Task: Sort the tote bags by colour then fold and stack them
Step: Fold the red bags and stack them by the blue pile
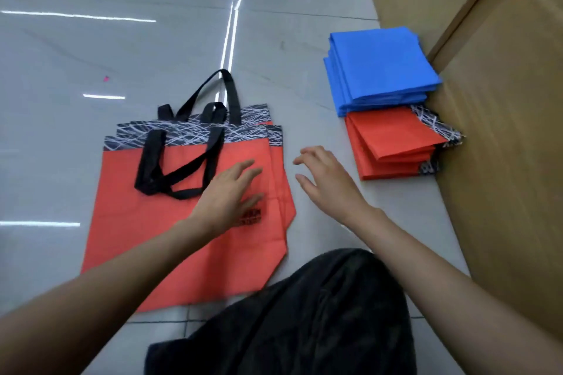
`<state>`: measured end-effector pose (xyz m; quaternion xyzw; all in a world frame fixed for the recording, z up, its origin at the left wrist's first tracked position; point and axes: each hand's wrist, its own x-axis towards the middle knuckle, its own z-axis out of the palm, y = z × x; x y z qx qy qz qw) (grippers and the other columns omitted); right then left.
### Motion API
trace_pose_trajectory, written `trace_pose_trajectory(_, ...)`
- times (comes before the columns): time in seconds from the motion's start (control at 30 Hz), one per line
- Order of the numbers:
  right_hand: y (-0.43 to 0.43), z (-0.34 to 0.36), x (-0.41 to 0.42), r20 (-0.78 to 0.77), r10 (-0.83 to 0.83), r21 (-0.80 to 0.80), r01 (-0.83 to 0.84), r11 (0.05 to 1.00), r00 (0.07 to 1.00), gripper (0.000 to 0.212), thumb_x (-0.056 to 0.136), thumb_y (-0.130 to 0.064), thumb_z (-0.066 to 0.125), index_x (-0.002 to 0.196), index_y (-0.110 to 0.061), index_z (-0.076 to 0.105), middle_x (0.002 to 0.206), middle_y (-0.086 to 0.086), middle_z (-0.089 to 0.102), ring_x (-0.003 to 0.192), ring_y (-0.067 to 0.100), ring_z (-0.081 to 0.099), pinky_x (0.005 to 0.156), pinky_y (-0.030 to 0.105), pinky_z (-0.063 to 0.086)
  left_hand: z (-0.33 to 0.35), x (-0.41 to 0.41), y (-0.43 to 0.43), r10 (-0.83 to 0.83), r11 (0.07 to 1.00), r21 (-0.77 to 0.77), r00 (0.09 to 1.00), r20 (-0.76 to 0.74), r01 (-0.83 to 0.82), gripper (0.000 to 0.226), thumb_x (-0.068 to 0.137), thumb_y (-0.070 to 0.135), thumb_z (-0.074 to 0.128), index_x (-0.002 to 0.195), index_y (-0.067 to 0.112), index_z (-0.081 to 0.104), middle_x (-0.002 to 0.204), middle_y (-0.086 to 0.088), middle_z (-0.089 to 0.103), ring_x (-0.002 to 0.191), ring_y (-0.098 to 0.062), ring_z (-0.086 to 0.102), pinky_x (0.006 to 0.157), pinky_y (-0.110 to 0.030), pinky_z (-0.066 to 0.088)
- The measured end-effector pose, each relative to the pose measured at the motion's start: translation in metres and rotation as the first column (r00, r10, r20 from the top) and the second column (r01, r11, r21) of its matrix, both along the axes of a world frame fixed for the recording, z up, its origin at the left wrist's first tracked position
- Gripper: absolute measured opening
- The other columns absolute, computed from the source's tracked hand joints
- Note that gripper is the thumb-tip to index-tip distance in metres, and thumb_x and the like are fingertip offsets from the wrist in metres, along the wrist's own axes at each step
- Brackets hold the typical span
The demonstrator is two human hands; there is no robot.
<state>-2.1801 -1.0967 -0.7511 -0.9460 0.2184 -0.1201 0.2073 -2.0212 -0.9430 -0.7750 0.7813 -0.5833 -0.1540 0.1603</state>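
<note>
A few unfolded red tote bags with black handles and black-and-white scribble bands lie stacked flat on the grey floor, handles flopped over the top one. My left hand rests flat on the top bag near its right side, fingers straight. My right hand hovers over bare floor just right of the bags, fingers spread and holding nothing. At the right, a stack of folded blue bags sits behind a stack of folded red bags.
Large brown cardboard boxes stand along the right, right beside the folded stacks. My dark trouser leg fills the lower middle. Glossy grey floor tiles stretch to the left and far side.
</note>
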Motion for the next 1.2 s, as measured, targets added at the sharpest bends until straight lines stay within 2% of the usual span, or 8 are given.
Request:
trace_pose_trajectory(0.27, 0.091, -0.027, 0.062, -0.15, 0.239, 0.08, -0.229, 0.97, 0.959, 0.031, 0.081, -0.007, 0.063, 0.112, -0.003, 0.061, 0.123, 0.017, 0.055, 0.109, 0.037, 0.053, 0.095, 0.044, 0.044, -0.014, 0.058, 0.121, 0.125, 0.989, 0.073, 0.992, 0.025, -0.127, 0.061, 0.083, 0.05, 0.043, 0.122, 0.006, 0.056, 0.129, -0.019, 0.053, 0.111, -0.036, 0.058, 0.089, -0.047, 0.05)
trace_pose_trajectory(0.4, 0.117, -0.04, 0.07, -0.347, 0.417, 0.065, -0.422, 0.904, 0.84, 0.048, 0.089, -0.04, 0.059, 0.129, -0.014, 0.053, 0.141, 0.009, 0.043, 0.129, 0.029, 0.04, 0.108, 0.04, 0.03, -0.024, 0.072, 0.157, 0.009, 0.991, 0.136, 0.999, 0.034, -0.013, 0.077, 0.084, 0.071, 0.033, 0.126, 0.009, 0.055, 0.136, -0.017, 0.049, 0.116, -0.034, 0.055, 0.096, -0.045, 0.045)
trace_pose_trajectory(0.5, 0.128, -0.046, 0.07, -0.464, 0.412, 0.024, -0.453, 0.891, 0.785, 0.073, 0.084, -0.067, 0.041, 0.144, -0.025, 0.034, 0.156, 0.001, 0.021, 0.144, 0.023, 0.016, 0.116, 0.043, 0.011, -0.033, 0.075, 0.179, -0.047, 0.978, 0.203, 0.999, 0.005, 0.045, 0.097, 0.072, 0.086, 0.026, 0.144, 0.021, 0.036, 0.155, -0.007, 0.021, 0.142, -0.025, 0.023, 0.114, -0.044, 0.022)
trace_pose_trajectory(0.6, 0.13, -0.051, 0.074, -0.516, 0.348, 0.002, -0.405, 0.914, 0.783, 0.069, 0.09, -0.06, 0.041, 0.149, -0.032, 0.019, 0.159, -0.007, 0.005, 0.146, 0.018, 0.0, 0.116, 0.048, 0.001, -0.038, 0.077, 0.191, -0.096, 0.973, 0.213, 0.995, 0.008, 0.092, 0.107, 0.065, 0.089, 0.034, 0.15, 0.026, 0.018, 0.157, 0.001, -0.002, 0.145, -0.017, -0.004, 0.116, -0.036, -0.003)
trace_pose_trajectory(0.77, 0.132, -0.046, 0.1, -0.381, 0.314, -0.128, -0.386, 0.913, 0.87, 0.055, 0.092, -0.048, 0.029, 0.134, -0.022, 0.053, 0.142, 0.005, 0.047, 0.127, 0.032, 0.045, 0.104, 0.048, 0.034, -0.039, 0.083, 0.198, -0.151, 0.964, 0.216, 0.988, -0.02, 0.152, 0.1, 0.067, 0.088, 0.035, 0.148, 0.033, 0.022, 0.157, 0.007, 0.002, 0.144, -0.014, -0.002, 0.116, -0.038, -0.002)
trace_pose_trajectory(0.9, 0.115, -0.052, 0.137, -0.41, 0.272, -0.146, -0.357, 0.923, 0.871, 0.048, 0.099, -0.038, 0.037, 0.145, -0.024, 0.034, 0.148, 0.005, 0.035, 0.138, 0.028, 0.025, 0.113, 0.047, 0.018, -0.031, 0.098, 0.175, -0.071, 0.993, 0.092, 0.997, -0.001, 0.071, 0.075, 0.08, 0.079, 0.022, 0.133, 0.033, 0.049, 0.13, 0.009, 0.052, 0.114, -0.018, 0.049, 0.092, -0.039, 0.042)
trace_pose_trajectory(1.03, 0.088, -0.038, 0.196, -0.236, 0.177, -0.167, -0.219, 0.961, 0.956, 0.047, 0.096, -0.027, 0.043, 0.14, -0.011, 0.041, 0.139, 0.018, 0.045, 0.126, 0.04, 0.039, 0.107, 0.046, 0.028, -0.035, 0.115, 0.146, -0.138, 0.99, -0.003, 0.988, 0.072, 0.139, 0.056, 0.084, 0.068, 0.034, 0.115, 0.03, 0.06, 0.112, 0.002, 0.056, 0.097, -0.023, 0.053, 0.086, -0.041, 0.044)
trace_pose_trajectory(1.2, 0.048, -0.026, 0.255, -0.161, 0.149, -0.167, -0.175, 0.97, 0.976, 0.05, 0.099, -0.024, 0.043, 0.145, -0.008, 0.032, 0.152, 0.015, 0.028, 0.134, 0.033, 0.032, 0.108, 0.041, 0.024, -0.055, 0.126, 0.146, 0.012, 0.992, 0.126, 0.997, 0.071, -0.021, 0.099, 0.064, 0.089, 0.032, 0.145, 0.033, 0.027, 0.158, 0.003, 0.007, 0.144, -0.015, -0.001, 0.114, -0.041, -0.006)
